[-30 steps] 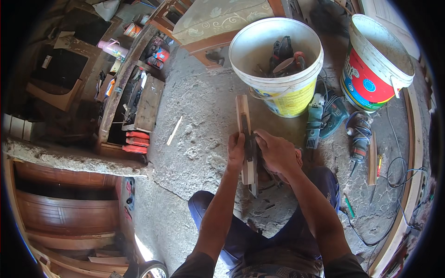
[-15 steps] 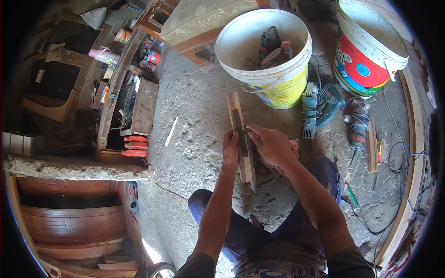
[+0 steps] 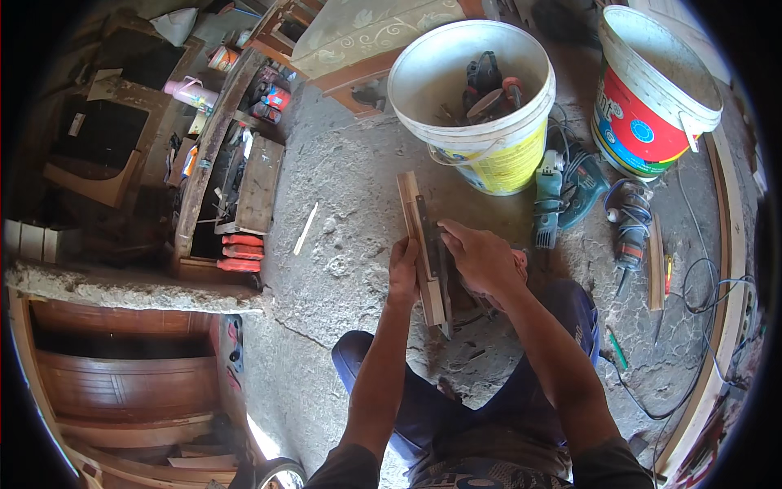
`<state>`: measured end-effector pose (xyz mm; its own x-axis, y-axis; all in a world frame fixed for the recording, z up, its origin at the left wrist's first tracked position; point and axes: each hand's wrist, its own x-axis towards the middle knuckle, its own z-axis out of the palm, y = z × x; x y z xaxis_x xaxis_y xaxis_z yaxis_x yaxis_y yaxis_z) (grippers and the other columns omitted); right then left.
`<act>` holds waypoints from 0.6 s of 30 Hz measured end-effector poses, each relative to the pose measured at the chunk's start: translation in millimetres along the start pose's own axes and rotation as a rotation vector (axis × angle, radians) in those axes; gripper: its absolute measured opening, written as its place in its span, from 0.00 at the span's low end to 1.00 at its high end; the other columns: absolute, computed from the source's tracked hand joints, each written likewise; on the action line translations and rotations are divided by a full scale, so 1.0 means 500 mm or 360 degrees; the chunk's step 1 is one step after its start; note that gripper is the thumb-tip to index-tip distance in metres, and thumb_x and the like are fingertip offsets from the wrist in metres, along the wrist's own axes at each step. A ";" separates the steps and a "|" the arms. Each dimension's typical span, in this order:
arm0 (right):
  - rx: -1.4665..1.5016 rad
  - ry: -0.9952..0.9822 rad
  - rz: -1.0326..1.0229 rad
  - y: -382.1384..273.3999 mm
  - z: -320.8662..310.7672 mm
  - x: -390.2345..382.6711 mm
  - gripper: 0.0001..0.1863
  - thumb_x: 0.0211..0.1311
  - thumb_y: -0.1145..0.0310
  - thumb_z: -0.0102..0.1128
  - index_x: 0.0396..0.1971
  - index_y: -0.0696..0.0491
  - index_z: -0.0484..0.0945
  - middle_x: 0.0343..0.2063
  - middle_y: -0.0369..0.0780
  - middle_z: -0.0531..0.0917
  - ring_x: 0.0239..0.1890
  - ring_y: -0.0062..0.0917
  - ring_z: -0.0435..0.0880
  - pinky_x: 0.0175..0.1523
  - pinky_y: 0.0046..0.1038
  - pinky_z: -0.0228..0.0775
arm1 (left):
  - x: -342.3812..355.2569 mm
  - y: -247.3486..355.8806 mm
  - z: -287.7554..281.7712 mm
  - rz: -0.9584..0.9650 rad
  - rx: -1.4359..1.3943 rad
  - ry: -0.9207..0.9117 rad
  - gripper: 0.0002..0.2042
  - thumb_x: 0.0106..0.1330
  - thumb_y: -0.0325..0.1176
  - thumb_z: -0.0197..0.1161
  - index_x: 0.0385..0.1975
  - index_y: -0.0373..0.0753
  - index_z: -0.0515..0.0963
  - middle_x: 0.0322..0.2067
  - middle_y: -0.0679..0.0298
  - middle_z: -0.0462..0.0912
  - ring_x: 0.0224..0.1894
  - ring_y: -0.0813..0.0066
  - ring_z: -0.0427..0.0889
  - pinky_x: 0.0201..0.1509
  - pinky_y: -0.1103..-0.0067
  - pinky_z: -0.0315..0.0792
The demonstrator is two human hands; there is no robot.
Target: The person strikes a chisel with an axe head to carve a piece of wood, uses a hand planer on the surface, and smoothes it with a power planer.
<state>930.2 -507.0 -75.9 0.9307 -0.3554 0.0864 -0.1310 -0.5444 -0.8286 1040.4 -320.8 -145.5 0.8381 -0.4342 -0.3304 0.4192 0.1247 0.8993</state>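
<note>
My left hand (image 3: 403, 267) is closed round a narrow wooden strip (image 3: 410, 196), which slants upright over the floor in front of my knees. Along the strip's right side lies a dark, flat, narrow piece (image 3: 428, 236) that looks like metal. The fingertips of my right hand (image 3: 482, 259) are bent against this dark piece; part of their grip is hidden. A grey pointed end (image 3: 445, 329) shows below the wood. Partly behind my right hand is a reddish tool (image 3: 519, 261) on the floor.
Ahead stands a white-and-yellow bucket (image 3: 497, 151) with tools inside, beside a red-labelled bucket (image 3: 643, 122). Corded power tools (image 3: 547, 200) and a grinder-like tool (image 3: 630, 236) lie right, among loose cables (image 3: 702, 285). A wooden tool box (image 3: 259, 183) is left.
The dark piece has tilted from lying across the wood's face to its right side. My right fingers have shifted slightly with it. The whole view has moved a little.
</note>
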 end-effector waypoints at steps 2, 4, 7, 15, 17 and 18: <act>0.0000 0.0001 -0.0004 -0.001 0.000 -0.001 0.17 0.75 0.55 0.52 0.58 0.43 0.78 0.36 0.46 0.88 0.41 0.44 0.88 0.46 0.46 0.78 | -0.012 0.003 -0.013 -0.0017 -0.0055 0.0067 0.19 0.78 0.41 0.57 0.59 0.34 0.70 0.44 0.60 0.83 0.44 0.71 0.85 0.47 0.72 0.82; -0.0024 -0.0035 0.0018 -0.001 -0.004 -0.001 0.17 0.75 0.55 0.52 0.58 0.43 0.78 0.37 0.46 0.88 0.42 0.45 0.88 0.47 0.46 0.77 | -0.025 0.005 -0.019 -0.0001 -0.0115 0.0133 0.20 0.77 0.42 0.59 0.58 0.34 0.70 0.44 0.60 0.82 0.45 0.70 0.85 0.48 0.70 0.82; 0.0001 -0.0126 0.0072 -0.010 -0.005 0.003 0.17 0.76 0.56 0.51 0.58 0.43 0.78 0.38 0.48 0.88 0.43 0.45 0.87 0.49 0.46 0.77 | -0.045 0.041 -0.047 -0.0121 -0.0116 0.0049 0.25 0.72 0.43 0.66 0.61 0.33 0.69 0.46 0.59 0.81 0.46 0.69 0.84 0.50 0.70 0.82; 0.0002 -0.0255 0.0000 0.004 -0.003 0.022 0.26 0.71 0.57 0.59 0.66 0.43 0.71 0.55 0.49 0.81 0.55 0.47 0.82 0.56 0.44 0.75 | -0.085 0.189 -0.098 -0.0051 0.1089 -0.0238 0.37 0.60 0.37 0.74 0.68 0.32 0.66 0.54 0.50 0.81 0.57 0.62 0.80 0.65 0.71 0.71; -0.0023 -0.0161 -0.0099 -0.004 0.001 0.020 0.32 0.67 0.58 0.64 0.70 0.44 0.67 0.63 0.50 0.75 0.61 0.48 0.78 0.61 0.44 0.73 | -0.118 0.258 -0.092 -0.0058 0.1285 -0.0249 0.39 0.59 0.38 0.76 0.69 0.33 0.66 0.56 0.51 0.80 0.59 0.63 0.79 0.67 0.71 0.69; -0.0038 -0.0037 -0.0221 -0.012 0.001 0.017 0.35 0.66 0.58 0.66 0.71 0.44 0.65 0.66 0.50 0.71 0.63 0.49 0.75 0.63 0.44 0.72 | -0.131 0.295 -0.084 -0.0058 0.1391 -0.0257 0.39 0.58 0.39 0.77 0.69 0.33 0.67 0.57 0.52 0.80 0.60 0.63 0.78 0.68 0.72 0.68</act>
<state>939.2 -506.4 -70.6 0.9481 -0.2578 0.1860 -0.0083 -0.6050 -0.7962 1061.8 -236.2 -3.3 0.7422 -0.5534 -0.3780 -0.0271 -0.5884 0.8081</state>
